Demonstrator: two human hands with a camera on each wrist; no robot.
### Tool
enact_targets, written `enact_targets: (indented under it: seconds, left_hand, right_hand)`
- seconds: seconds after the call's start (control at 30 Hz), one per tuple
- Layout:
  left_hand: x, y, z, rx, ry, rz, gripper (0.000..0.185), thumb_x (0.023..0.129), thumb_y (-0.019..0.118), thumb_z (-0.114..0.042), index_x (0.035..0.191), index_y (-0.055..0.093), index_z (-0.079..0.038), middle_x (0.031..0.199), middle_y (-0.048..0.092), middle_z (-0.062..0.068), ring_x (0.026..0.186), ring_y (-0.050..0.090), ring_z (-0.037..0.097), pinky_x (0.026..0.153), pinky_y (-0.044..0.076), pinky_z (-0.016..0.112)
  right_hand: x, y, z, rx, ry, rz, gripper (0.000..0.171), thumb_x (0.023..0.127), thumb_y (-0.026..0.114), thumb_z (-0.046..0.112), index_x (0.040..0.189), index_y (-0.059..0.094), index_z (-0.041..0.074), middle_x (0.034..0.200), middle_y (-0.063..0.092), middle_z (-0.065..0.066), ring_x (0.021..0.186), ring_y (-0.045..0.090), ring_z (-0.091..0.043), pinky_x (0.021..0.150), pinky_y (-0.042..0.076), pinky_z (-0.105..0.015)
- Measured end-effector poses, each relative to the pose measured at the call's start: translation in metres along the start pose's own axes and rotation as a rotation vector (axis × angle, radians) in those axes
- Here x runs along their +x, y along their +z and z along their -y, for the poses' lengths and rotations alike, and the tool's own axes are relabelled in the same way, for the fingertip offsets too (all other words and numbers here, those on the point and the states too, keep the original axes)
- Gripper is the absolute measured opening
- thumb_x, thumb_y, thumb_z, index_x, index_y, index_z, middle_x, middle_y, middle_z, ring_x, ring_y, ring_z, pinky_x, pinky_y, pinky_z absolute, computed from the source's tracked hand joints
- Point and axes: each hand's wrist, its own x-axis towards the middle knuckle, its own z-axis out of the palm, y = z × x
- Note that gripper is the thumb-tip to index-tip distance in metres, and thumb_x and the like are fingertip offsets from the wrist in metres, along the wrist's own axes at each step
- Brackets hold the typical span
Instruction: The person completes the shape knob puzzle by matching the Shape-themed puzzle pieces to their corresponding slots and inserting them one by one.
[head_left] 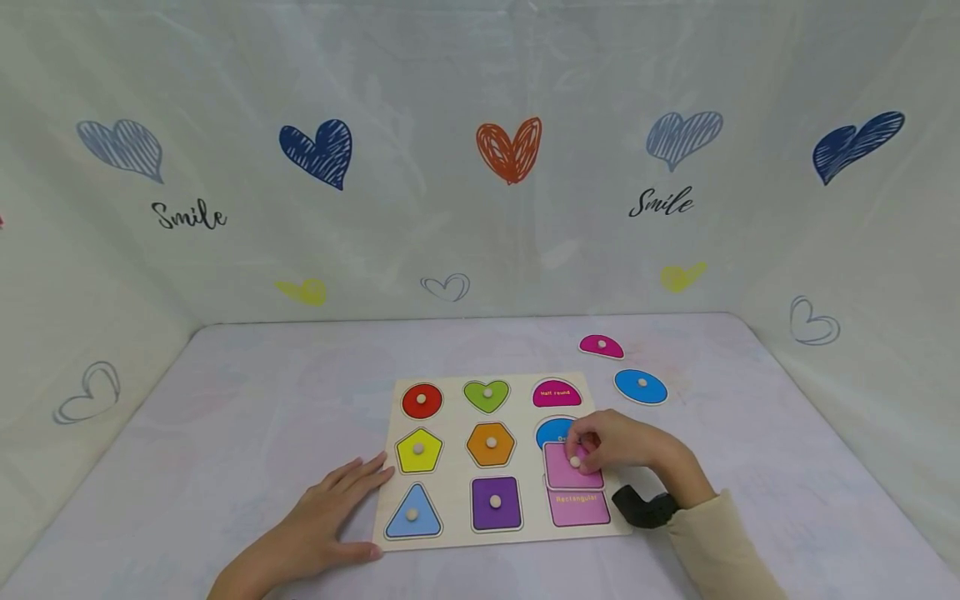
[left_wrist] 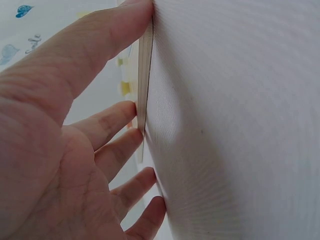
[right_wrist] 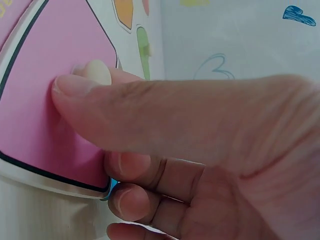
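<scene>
My right hand (head_left: 618,440) pinches the round knob of a pink rectangular puzzle piece (head_left: 562,473). The piece overlaps the lower part of the blue oval spot and the upper part of the pink spot marked "Rectangular" on the puzzle board (head_left: 454,533). In the right wrist view, thumb and finger meet at the pale knob (right_wrist: 97,72). At the board's left edge, my left hand (head_left: 318,521) lies with fingers spread. Its thumb and fingertips touch the edge (left_wrist: 144,65) in the left wrist view.
Knobbed pieces fill the board's left and middle columns, among them a purple square (head_left: 486,518) and an orange hexagon (head_left: 491,457). Right of the board on the table (head_left: 247,400) lie a magenta half-round piece (head_left: 611,350) and a blue oval piece (head_left: 628,392). A heart-printed curtain (head_left: 405,208) stands behind.
</scene>
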Motion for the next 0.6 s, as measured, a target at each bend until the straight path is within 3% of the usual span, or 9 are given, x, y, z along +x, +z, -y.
enact_targets:
  seconds: [0.6]
  left_hand:
    - [-0.0005, -0.0004, -0.0004, -0.008, -0.004, 0.002, 0.088, 0.066, 0.075, -0.05, 0.141, 0.039, -0.02, 0.151, 0.031, 0.003, 0.136, 0.026, 0.037, 0.099, 0.026, 0.069]
  right_hand:
    - [-0.0011, 0.0052, 0.0095, -0.017, 0.033, 0.063, 0.014, 0.074, 0.075, 0.009, 0.076, 0.062, 0.016, 0.065, 0.047, 0.003, 0.065, 0.046, -0.012, 0.053, 0.036, -0.023]
